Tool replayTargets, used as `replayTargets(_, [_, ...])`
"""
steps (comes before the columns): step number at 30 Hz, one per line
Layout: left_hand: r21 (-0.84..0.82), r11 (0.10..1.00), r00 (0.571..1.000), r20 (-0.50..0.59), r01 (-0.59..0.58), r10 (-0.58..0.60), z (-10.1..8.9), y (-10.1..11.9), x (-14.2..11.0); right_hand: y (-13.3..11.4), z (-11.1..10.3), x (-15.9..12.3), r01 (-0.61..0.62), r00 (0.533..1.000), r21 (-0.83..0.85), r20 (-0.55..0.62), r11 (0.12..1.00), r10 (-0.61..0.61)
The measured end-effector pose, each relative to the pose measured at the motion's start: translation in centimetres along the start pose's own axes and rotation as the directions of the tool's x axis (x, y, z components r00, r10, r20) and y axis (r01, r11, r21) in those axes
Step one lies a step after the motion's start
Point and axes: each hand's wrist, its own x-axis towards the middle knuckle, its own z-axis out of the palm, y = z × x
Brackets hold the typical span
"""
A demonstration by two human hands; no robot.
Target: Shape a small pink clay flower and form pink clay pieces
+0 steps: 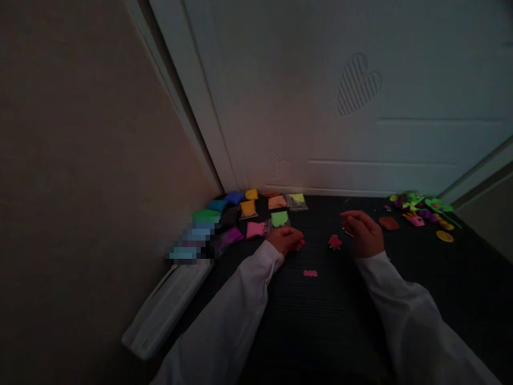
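Observation:
My left hand [285,239] is closed, its fingertips pressed together just in front of the clay packets; what they hold, if anything, I cannot make out. My right hand [364,233] hovers on the other side with curled fingers, and its fingertips show nothing I can name. Between the hands lies a small red flower [334,242] with green leaf tips, apart from both. Nearer to me is a flat pink strip of joined discs [310,273]. A thin stick [348,233] rests beside my right hand, partly covered by it.
Packets of coloured clay, among them pink [255,230], light green [279,218] and orange [248,208], lie at the back left. Finished-looking clay pieces [412,202] cluster at the back right, near a brown lump [388,223]. A long white case [168,307] lies along the left wall.

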Motion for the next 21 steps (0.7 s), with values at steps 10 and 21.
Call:
replayTargets(10, [0.071,0.995,0.995,0.081,-0.072,0.066,0.5,0.0,0.0,-1.0,-0.3,-2.1,0.094,0.991,-0.243,0.115,0.965,-0.068])
replayTargets(21, [-0.017,1.0,1.0,0.023,0.0,0.001,0.5,0.2,-0.4,-1.0,-0.1,-2.5,0.223,0.965,-0.342,0.213,0.913,-0.156])
